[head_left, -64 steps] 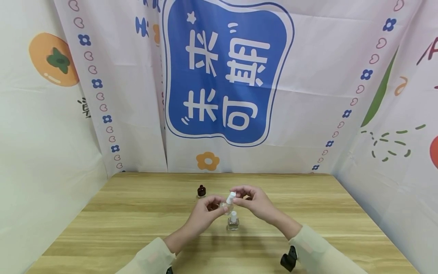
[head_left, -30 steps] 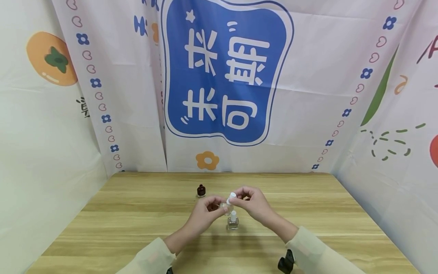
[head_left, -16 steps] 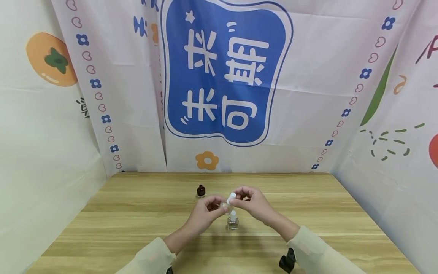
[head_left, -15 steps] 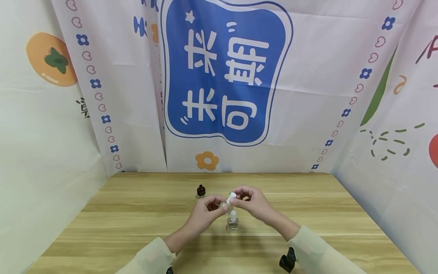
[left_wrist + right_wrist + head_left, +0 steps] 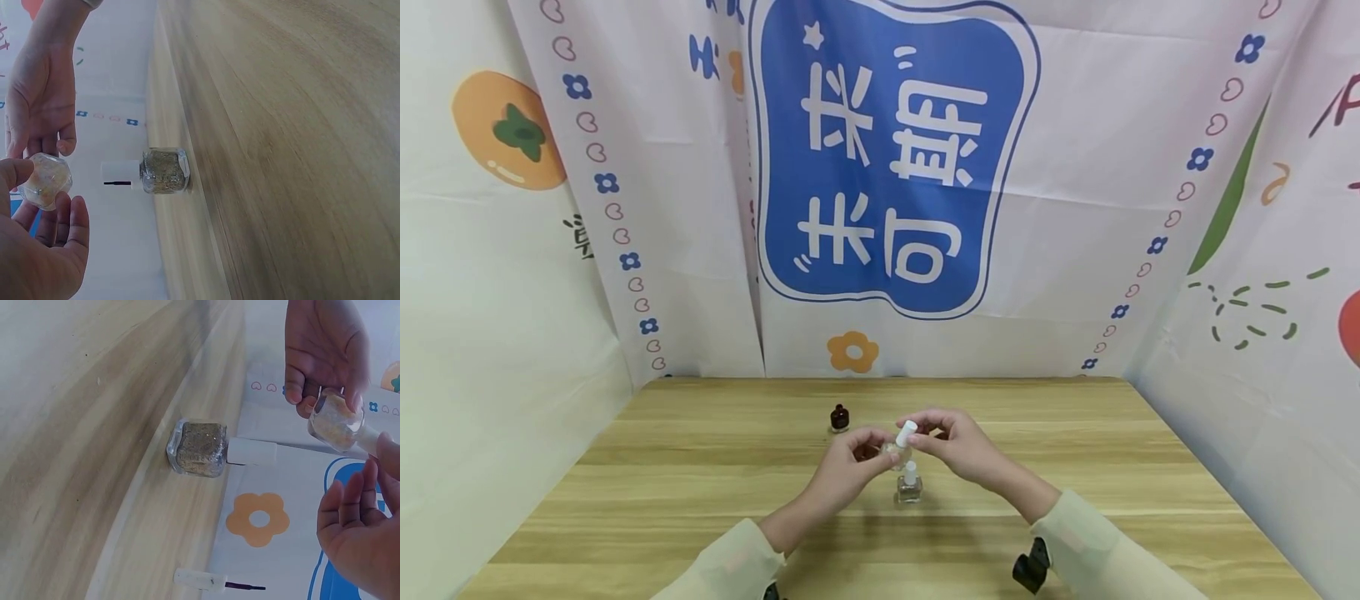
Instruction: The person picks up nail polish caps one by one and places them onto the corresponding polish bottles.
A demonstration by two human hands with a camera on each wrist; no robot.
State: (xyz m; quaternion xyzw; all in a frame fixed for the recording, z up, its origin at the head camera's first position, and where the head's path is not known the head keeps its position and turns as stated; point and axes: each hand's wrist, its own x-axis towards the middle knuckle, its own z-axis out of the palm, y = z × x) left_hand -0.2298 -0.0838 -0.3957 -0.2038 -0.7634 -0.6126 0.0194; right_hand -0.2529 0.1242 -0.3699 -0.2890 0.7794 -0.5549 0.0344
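While the left hand pinched the clear bottle between thumb and curled fingers above the desk, the right hand had thumb and forefinger closed on its white cap, the other fingers loosely bent; the bottle leaned, its cap tipped toward the right hand. The step in hand looked like turning that cap, though whether on or off could not be told; the next move seemed to call for a firm left hold, with the bottle kept near upright, and small twists from the right fingers in line with the neck.

Just below the hands in the head view, the glitter bottle stood upright on the desk, white-capped; a loose cap seemed to stand on the desk, its dark brush upward; farther back stood the dark bottle, showing a dark neck and no white cap.

No brand or label could be read on any bottle; beyond the desk, the blue panel bore large white characters turned sideways, 未来可期; red letters at the left wrist view's edge, perhaps "ht", were cut off.
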